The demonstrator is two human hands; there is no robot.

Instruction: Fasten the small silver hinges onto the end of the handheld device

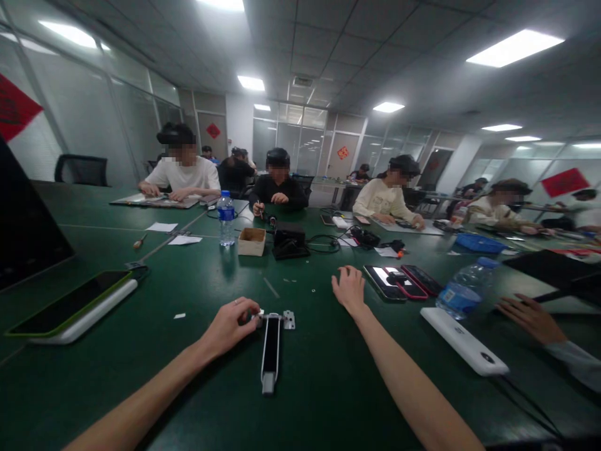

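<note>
On the green table lies a T-shaped metal device (271,351) with a long black strip, pale edges and a metal plate with holes at its upper right. Thumb and fingers of my left hand (235,322) close around the left end of its crosspiece, where a small white bit shows. My right hand (350,288) rests palm down on the table, its fingers loosely bent and apart, with nothing visible in them. A phone with a lit screen (385,282) lies just right of that hand. Small bits and a clear strip (271,287) lie between my hands.
An open box (251,242), a water bottle (226,219) and a black stand (290,240) are ahead. A phone with a green edge (70,302) lies left. At right are a white power bank (462,339), a tilted bottle (467,288) and another person's hand (533,318).
</note>
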